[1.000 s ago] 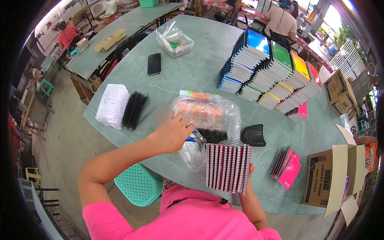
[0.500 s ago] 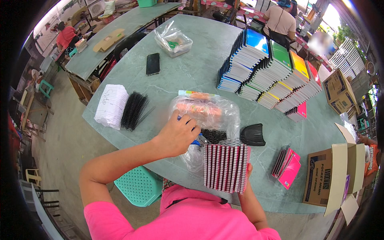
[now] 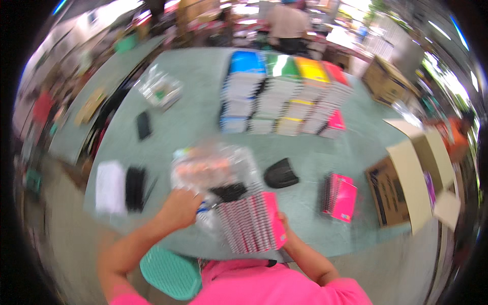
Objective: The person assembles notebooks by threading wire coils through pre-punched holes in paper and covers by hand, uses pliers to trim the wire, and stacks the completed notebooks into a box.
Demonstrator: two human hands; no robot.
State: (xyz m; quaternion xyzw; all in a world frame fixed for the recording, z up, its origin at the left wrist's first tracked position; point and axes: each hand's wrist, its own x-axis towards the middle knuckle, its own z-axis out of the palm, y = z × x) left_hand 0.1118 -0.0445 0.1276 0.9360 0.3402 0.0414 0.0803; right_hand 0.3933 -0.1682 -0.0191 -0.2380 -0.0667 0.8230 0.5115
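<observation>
My left hand (image 3: 182,207) is closed around blue-handled pliers (image 3: 204,206), whose jaws are blurred beside the spiral edges of a stack of small pink notebooks (image 3: 249,223). My right hand (image 3: 285,230) grips that stack from its right side, fingers partly hidden behind it. The stack leans, with the spirals facing up and left and a pink cover showing on the right. Just beyond it, black spiral scraps (image 3: 229,192) lie on a clear plastic bag (image 3: 244,162) with an orange printed pack (image 3: 203,170) inside.
Tall stacks of notebooks (image 3: 284,99) stand at the back. Right of me are more pink notebooks (image 3: 344,198) and an open carton (image 3: 389,195). A black scoop-shaped piece (image 3: 281,174), black spirals (image 3: 135,188), a white bundle (image 3: 110,188) and a phone (image 3: 144,125) also lie on the table.
The whole view has swung, so the table's things sit further left and blur. The notebook stack has tilted, showing more pink cover. Both hands keep their hold.
</observation>
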